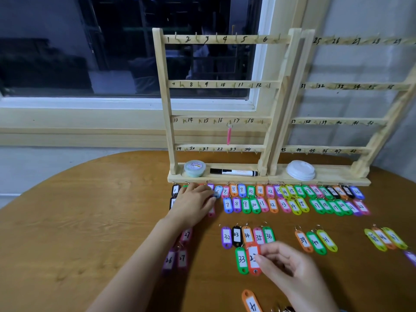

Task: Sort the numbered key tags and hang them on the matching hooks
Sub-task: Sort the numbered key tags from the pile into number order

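At the near edge of the counter [67, 233] a lone orange tag [251, 301] is laid flat. Just beyond it, a red-orange tag [254, 258] is pinched along its right edge in the grip of the right hand [290, 269], close against green tag 33 [242, 260] on its left. Farther off, the left hand [193, 204] is laid over the left end of two long rows of tags [272, 204], its grip slack, fingers straight, a fingertip touching blue tag 6 [218, 192]. Behind, on the left wooden rack [167, 104], one pink tag [229, 136] is hung at hook 17.
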Motion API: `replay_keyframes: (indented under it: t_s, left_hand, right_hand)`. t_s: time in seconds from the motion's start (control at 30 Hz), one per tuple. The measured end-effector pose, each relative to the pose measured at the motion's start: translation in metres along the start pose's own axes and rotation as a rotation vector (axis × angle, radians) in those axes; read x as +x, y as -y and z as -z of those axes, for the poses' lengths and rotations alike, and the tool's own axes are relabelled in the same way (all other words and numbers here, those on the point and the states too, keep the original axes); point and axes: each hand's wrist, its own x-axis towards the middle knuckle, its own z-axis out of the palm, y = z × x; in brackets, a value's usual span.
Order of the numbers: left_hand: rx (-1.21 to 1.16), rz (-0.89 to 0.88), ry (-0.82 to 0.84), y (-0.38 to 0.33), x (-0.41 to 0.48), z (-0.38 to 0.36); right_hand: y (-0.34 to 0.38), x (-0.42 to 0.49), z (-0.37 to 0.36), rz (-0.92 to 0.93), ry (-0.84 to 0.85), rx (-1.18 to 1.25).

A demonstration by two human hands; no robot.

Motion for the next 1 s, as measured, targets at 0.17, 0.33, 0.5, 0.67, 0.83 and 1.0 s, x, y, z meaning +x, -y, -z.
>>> replay_keyframes:
  t_s: [0.17,0.33,0.5,0.67,0.83,1.0]
  left_hand:
    - [0.024,-0.004,-0.035,-0.002,0.003,-0.001]
    - [0.026,-0.016,0.009,-0.005,0.006,-0.001]
    - [0.045,-0.002,0.019,-0.011,0.007,-0.001]
    - [-0.003,0.026,-0.093,-0.002,-0.017,0.01]
    - [0.007,0.075,-0.072,0.014,-0.043,0.013]
    - [-0.031,-0.009,-0.021,0.003,-0.052,0.008]
  right_hand:
    - [-0.002,0.002,0.002,-0.032,0.006,-0.004]
    - [-0.002,0.001,0.003,-0.036,0.015,0.005]
    - [-0.001,-0.001,0.004,-0.043,0.02,0.018]
    - [-0.001,-0.004,0.006,-0.018,0.023,0.022]
    - [-0.004,-0.007,0.002,0.016,0.032,0.004]
    - [-0.009,-0.009,-0.001,0.027,0.028,-0.02]
